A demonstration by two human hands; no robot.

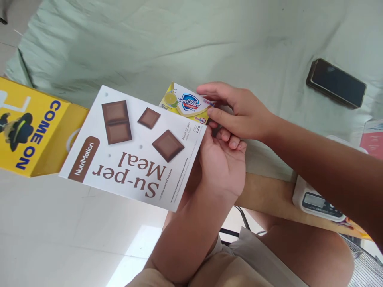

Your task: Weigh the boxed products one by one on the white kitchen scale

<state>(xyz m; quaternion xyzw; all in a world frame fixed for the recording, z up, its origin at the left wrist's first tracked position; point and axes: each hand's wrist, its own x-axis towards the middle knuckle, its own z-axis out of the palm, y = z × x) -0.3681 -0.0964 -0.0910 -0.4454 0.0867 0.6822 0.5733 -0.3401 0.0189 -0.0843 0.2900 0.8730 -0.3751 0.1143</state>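
A white meal shake box [140, 151], printed with chocolate squares and upside-down lettering, slants out past the table edge. My left hand [223, 167] is at its right end, palm turned up and fingers curled. The thumb side of that hand presses against the box, and part of its grip is hidden behind it. Beyond the box, a yellow and white Safeguard soap box [188, 103] shows, its lower part covered by the meal shake box. My right hand [233, 109] has its thumb and fingers closed on the right end of the soap box, just above my left fingertips.
A yellow box-like bag [38, 131] lettered COME ON is at the left. Pale green cloth [254, 44] covers the table; a dark phone [336, 83] lies on it. A white digital scale [317, 203] sits near the table edge at right, beside a pink package [372, 139].
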